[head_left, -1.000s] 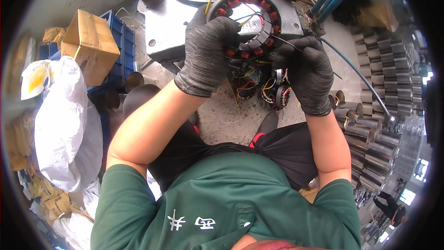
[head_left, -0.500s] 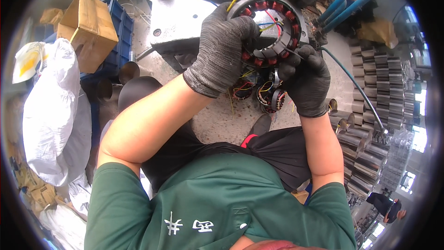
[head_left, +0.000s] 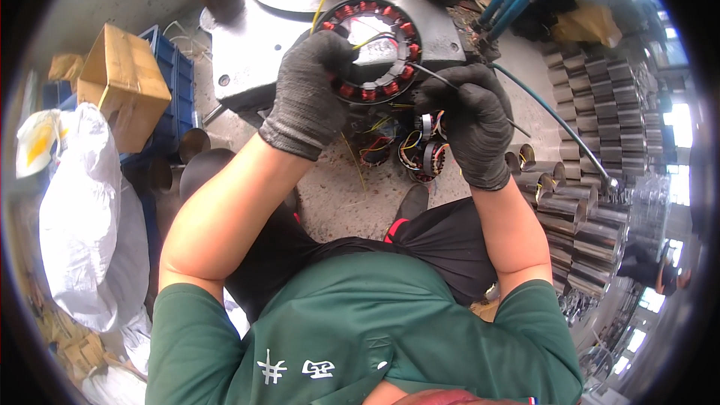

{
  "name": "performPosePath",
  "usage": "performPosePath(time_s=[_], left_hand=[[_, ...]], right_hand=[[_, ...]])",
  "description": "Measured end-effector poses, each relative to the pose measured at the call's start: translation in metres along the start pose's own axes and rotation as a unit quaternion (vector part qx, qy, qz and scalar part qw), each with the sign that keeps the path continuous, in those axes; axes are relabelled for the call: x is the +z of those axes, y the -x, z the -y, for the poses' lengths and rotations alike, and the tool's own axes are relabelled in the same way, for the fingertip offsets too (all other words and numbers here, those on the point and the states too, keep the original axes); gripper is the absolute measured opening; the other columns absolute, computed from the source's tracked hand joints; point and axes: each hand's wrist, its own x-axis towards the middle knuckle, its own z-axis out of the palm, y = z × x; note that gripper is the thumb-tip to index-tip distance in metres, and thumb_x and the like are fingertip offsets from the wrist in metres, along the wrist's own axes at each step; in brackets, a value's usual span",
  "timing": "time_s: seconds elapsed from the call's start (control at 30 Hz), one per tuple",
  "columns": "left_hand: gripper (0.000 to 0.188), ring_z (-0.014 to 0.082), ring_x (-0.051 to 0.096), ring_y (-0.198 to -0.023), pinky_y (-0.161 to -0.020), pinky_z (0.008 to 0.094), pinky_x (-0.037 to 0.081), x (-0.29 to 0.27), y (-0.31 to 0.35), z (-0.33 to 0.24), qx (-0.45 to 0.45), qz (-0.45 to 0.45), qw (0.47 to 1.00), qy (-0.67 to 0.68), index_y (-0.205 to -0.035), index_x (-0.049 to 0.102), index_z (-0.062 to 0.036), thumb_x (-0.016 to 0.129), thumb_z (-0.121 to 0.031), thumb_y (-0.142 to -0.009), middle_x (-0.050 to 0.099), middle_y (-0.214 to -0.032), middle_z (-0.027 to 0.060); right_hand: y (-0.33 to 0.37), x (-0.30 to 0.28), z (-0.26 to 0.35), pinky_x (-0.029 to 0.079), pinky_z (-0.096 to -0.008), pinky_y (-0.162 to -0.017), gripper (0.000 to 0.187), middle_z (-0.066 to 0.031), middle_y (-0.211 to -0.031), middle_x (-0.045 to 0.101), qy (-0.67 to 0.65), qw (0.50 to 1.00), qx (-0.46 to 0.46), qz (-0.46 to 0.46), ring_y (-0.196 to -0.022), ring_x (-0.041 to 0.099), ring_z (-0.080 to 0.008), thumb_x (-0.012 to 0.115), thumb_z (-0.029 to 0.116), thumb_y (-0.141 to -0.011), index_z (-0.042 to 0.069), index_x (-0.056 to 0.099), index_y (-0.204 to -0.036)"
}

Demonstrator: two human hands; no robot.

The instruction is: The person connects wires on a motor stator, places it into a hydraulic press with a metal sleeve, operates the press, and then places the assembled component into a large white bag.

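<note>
My left hand (head_left: 311, 86), in a dark grey knitted glove, is closed on the left rim of a motor stator (head_left: 411, 26), a metal ring with red copper windings around its inside. Coloured lead wires cross the ring's opening, and a yellow sleeve sticks up by my left fingers. In my gloved right hand (head_left: 472, 116) is a thin dark rod (head_left: 436, 76), pinched between thumb and fingers. Its far tip reaches the right inner edge of the stator; its other end sticks out past my hand. The stator is held tilted in front of a metal machine bed (head_left: 251, 56).
More wound stators (head_left: 424, 157) lie on the floor beyond my feet. Stacked metal cylinders (head_left: 592, 105) stand at the right, beside a blue hose (head_left: 551, 109). A cardboard box (head_left: 124, 75) rests on a blue crate (head_left: 176, 82) at the left, near white sacks (head_left: 86, 217).
The stator has turned to face me more fully. More of the rod shows now, and its tip touches the inner right side. The whole view has shifted slightly.
</note>
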Motion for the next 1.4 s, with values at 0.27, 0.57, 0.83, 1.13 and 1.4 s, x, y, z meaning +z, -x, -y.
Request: performPosePath(time_s=[0.27,0.57,0.83,1.13,1.4], left_hand=[[0.018,0.0163,0.061,-0.065,-0.071,0.0349,0.055,-0.013,-0.021,0.007,0.005,0.033,0.998,-0.059,-0.069,0.056,-0.0133,0.063,-0.016,-0.085,0.055,-0.060,0.0004],[0.014,0.0205,0.065,-0.067,-0.076,0.0399,0.062,-0.048,-0.036,0.012,-0.014,0.069,0.996,-0.059,-0.083,0.060,-0.0069,0.062,-0.020,-0.085,0.063,-0.074,0.0042],[0.007,0.0146,0.056,-0.063,-0.062,0.0291,0.052,-0.028,-0.032,0.019,-0.085,0.109,0.990,0.033,-0.091,0.060,-0.0068,0.060,-0.013,-0.086,0.060,-0.073,0.0021],[0.023,0.0168,0.062,-0.078,-0.080,0.0316,0.053,-0.029,-0.049,-0.003,0.355,0.076,0.825,-0.433,-0.105,0.062,0.0008,0.060,-0.005,-0.083,0.066,-0.091,0.0063],[0.052,0.0146,0.071,-0.084,-0.077,0.0306,0.058,0.000,-0.043,-0.020,0.274,0.095,0.750,-0.595,-0.115,0.065,0.0043,0.087,-0.030,-0.084,0.075,-0.094,0.0111]], right_hand=[[0.002,-0.003,0.009,0.061,-0.0430,-0.088,0.020,-0.0195,-0.103,0.072,-0.038,0.999,0.035,0.003,-0.093,0.073,-0.0296,0.054,0.013,-0.100,-0.003,0.061,-0.110],[0.000,-0.009,-0.026,0.060,-0.0321,-0.082,0.016,-0.0093,-0.095,0.073,-0.003,0.999,-0.031,0.005,-0.088,0.072,-0.0171,0.060,0.017,-0.101,0.002,0.064,-0.104],[0.007,0.000,-0.025,0.052,-0.0276,-0.080,0.010,0.0013,-0.086,0.068,-0.003,0.997,-0.064,-0.051,-0.084,0.059,-0.0072,0.062,0.012,-0.093,0.005,0.068,-0.094],[-0.007,-0.018,-0.011,0.055,-0.0333,-0.077,0.019,-0.0074,-0.094,0.070,0.231,0.966,-0.108,0.039,-0.086,0.067,-0.0182,0.062,0.020,-0.098,0.003,0.067,-0.106],[-0.011,-0.028,0.004,0.054,-0.0277,-0.076,0.026,-0.0040,-0.088,0.072,0.159,0.983,0.061,-0.066,-0.081,0.065,-0.0103,0.060,0.028,-0.102,0.003,0.069,-0.104]])
